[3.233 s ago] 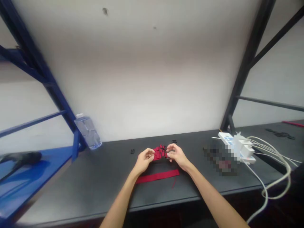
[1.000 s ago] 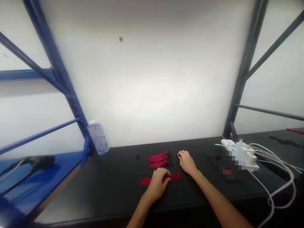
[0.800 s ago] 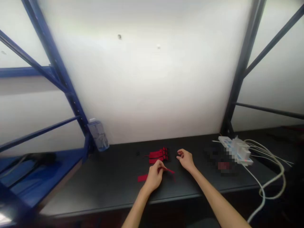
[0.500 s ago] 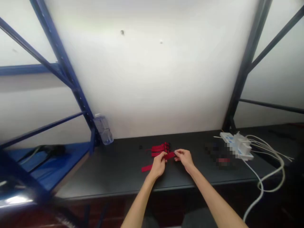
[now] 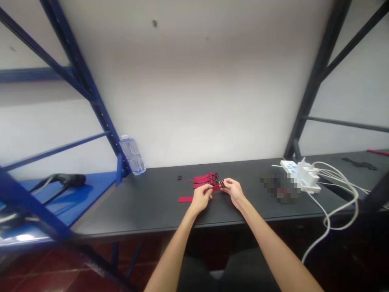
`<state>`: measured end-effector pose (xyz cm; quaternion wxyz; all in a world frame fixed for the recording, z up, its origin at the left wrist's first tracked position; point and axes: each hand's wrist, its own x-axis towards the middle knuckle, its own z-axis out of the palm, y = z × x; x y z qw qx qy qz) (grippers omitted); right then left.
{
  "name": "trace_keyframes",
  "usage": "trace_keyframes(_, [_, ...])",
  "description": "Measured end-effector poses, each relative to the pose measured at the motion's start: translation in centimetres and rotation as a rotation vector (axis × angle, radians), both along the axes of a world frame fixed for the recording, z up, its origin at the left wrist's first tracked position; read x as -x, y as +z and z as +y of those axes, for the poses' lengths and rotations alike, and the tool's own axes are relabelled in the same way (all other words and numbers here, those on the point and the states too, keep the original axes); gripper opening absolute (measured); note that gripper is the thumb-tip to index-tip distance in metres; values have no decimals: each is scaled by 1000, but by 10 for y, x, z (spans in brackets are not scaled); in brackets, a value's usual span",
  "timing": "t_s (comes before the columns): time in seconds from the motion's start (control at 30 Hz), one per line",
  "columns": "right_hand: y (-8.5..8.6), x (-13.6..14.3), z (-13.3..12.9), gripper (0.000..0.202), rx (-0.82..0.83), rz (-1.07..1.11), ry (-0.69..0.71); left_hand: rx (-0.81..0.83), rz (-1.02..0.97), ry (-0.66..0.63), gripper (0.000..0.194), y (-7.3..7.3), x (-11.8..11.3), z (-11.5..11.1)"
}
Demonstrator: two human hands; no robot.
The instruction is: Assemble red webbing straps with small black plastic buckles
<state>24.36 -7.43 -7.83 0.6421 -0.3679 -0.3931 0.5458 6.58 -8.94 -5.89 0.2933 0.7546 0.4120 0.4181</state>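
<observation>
Pinched in my left hand [image 5: 201,198] is a red strap [image 5: 215,187], its flat tail [image 5: 185,199] lying out on the table to the left. My right hand [image 5: 234,192] has its fingers closed on a small black buckle [image 5: 222,184] at the strap's right end; whether the strap is threaded through it I cannot tell. Just beyond my hands lie several red straps [image 5: 202,179] side by side, with black pieces at their right ends. A small black buckle [image 5: 179,177] sits apart, left of them.
The dark table [image 5: 146,211] runs along a white wall. A clear plastic bottle [image 5: 133,155] stands by the blue rack post [image 5: 103,117]. To the right are a blurred-out object [image 5: 279,187], a white power strip [image 5: 290,168] and looping white cables [image 5: 355,202].
The camera view has tilted downward. My right hand now shows the black buckle more openly between its fingers, while less of the red strap shows between both hands.
</observation>
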Motion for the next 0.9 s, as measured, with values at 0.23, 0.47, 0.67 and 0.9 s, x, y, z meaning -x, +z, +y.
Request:
trace_keyframes(0.23, [0, 7, -8, 25, -8, 9, 86, 19, -47, -18, 25, -5, -2, 1])
trace_keyframes(0.47, [0, 16, -15, 20, -31, 96, 90, 45, -68, 11, 26, -3, -1, -1])
trace_keyframes(0.67, [-1, 15, -15, 21, -29, 89, 83, 21, -85, -13, 25, -1, -1, -3])
trace_keyframes(0.9, [-4, 17, -13, 24, -25, 74, 74, -5, -74, -11, 24, 1, -2, -7])
